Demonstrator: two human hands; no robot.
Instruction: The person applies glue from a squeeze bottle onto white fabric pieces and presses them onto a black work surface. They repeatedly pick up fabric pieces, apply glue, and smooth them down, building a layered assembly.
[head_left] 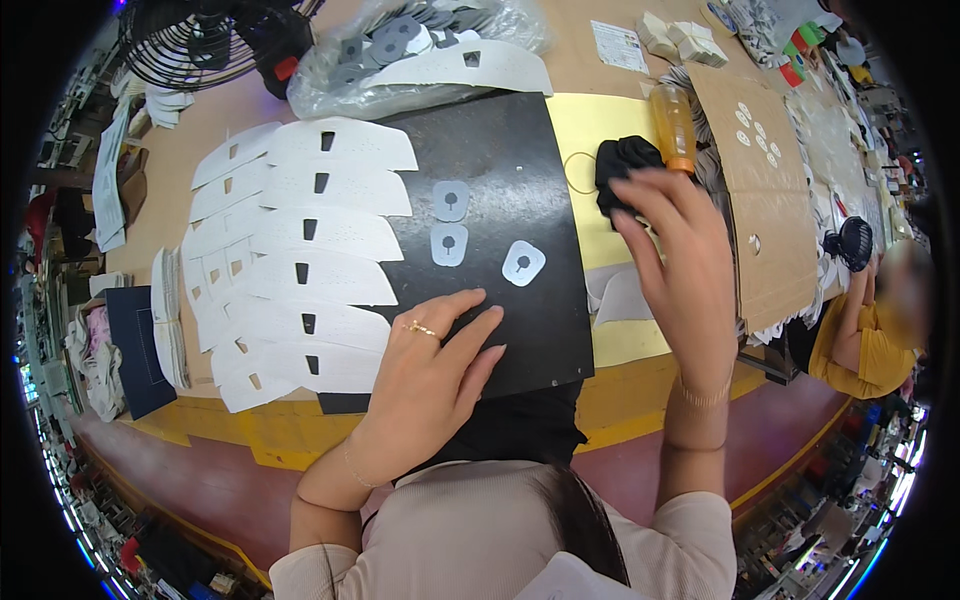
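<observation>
My left hand [430, 365] is over the near edge of a black board [520, 345], its fingers spread with nothing between them. Beyond its fingertips lie three small light-grey rounded patches [523, 263], each with a dark mark in the middle. My right hand [690, 265], a little blurred, is open at a bunched black cloth [625, 165]; I cannot tell whether the fingertips touch it. Behind that cloth an amber plastic bottle [673, 120] with an orange cap lies on a yellow sheet [570, 120]. Overlapping white cut pieces [345, 235] with small dark windows cover the board's left side.
A clear plastic bag [330, 75] of grey patches lies at the back, below a black fan [200, 45]. Brown cardboard [765, 190] with several white patches lies to the right. Stacked white strips [170, 320] stand at the left. A person in yellow [870, 345] sits far right.
</observation>
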